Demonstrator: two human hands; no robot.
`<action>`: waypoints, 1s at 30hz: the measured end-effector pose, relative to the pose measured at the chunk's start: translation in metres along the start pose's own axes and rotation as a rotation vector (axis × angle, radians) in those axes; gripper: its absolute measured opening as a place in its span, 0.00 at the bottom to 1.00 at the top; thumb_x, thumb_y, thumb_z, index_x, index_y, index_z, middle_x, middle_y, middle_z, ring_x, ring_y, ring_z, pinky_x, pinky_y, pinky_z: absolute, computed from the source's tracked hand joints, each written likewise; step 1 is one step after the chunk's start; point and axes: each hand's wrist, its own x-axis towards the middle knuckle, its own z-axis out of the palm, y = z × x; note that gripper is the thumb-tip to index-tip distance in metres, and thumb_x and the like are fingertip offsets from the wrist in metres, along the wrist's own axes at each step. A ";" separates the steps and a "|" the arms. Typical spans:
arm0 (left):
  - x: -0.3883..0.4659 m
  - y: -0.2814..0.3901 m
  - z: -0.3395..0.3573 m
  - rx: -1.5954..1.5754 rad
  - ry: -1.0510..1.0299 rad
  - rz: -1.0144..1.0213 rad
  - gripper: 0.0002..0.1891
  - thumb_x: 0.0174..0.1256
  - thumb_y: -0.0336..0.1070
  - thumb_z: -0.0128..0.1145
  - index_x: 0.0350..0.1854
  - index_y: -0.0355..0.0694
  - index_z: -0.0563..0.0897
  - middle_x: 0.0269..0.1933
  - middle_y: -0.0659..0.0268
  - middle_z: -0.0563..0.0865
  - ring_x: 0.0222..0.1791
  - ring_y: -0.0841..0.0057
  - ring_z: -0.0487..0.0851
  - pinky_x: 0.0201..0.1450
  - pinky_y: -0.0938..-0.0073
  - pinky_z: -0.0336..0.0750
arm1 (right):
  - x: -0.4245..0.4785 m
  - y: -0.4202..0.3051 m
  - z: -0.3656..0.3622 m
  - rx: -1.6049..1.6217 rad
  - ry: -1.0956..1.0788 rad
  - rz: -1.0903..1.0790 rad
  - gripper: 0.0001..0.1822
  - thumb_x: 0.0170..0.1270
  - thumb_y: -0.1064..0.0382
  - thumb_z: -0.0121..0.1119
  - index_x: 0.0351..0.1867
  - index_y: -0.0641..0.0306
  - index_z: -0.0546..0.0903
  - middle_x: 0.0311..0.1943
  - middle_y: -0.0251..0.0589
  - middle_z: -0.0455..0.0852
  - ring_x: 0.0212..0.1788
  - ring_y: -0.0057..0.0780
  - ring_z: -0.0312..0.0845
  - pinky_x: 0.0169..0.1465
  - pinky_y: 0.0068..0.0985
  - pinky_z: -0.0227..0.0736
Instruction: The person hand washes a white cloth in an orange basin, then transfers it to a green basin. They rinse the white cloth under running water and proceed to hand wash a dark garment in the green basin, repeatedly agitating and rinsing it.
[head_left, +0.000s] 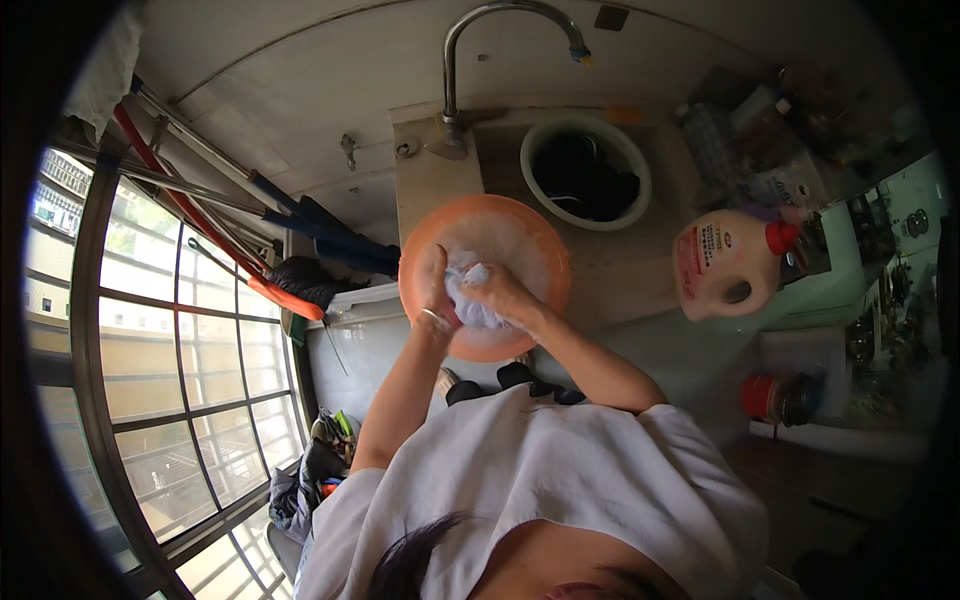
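Note:
An orange plastic basin (424, 225) holds cloudy, foamy water in front of me. Over it, a wet pale cloth (472, 300) is bunched up between my two hands. My right hand (499, 291) is closed on the cloth from the right. Along the cloth's left side lies my left hand (439, 289), its thumb side up and a bracelet (436, 319) at the wrist; its palm and most of its fingers are hidden, so its grip does not show.
Behind the basin rises a curved metal faucet (450, 82). A pale green tub (639, 202) with dark fabric stands in the sink area. To the right is a large detergent bottle (724, 262) with a red cap. Mop handles (202, 199) lean at left by a barred window (180, 360).

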 end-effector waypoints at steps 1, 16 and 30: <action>0.009 0.009 -0.008 -0.047 0.035 0.047 0.23 0.72 0.60 0.47 0.57 0.49 0.77 0.49 0.65 0.84 0.46 0.66 0.82 0.53 0.60 0.79 | -0.005 -0.004 0.006 -0.055 -0.033 0.056 0.21 0.57 0.57 0.71 0.49 0.62 0.81 0.37 0.31 0.83 0.40 0.20 0.79 0.44 0.23 0.76; -0.051 0.012 0.037 0.576 0.080 -0.121 0.22 0.70 0.45 0.56 0.61 0.38 0.73 0.52 0.60 0.83 0.47 0.68 0.84 0.51 0.68 0.80 | 0.043 0.002 -0.076 -0.542 0.441 -0.061 0.20 0.55 0.53 0.68 0.45 0.62 0.83 0.44 0.49 0.85 0.43 0.45 0.84 0.48 0.39 0.77; -0.012 -0.036 0.032 2.405 0.284 0.296 0.52 0.54 0.50 0.66 0.78 0.48 0.46 0.73 0.38 0.55 0.73 0.33 0.48 0.73 0.42 0.48 | 0.043 0.082 -0.056 -1.373 0.236 -0.337 0.32 0.57 0.53 0.61 0.65 0.59 0.73 0.71 0.60 0.57 0.74 0.69 0.39 0.75 0.51 0.39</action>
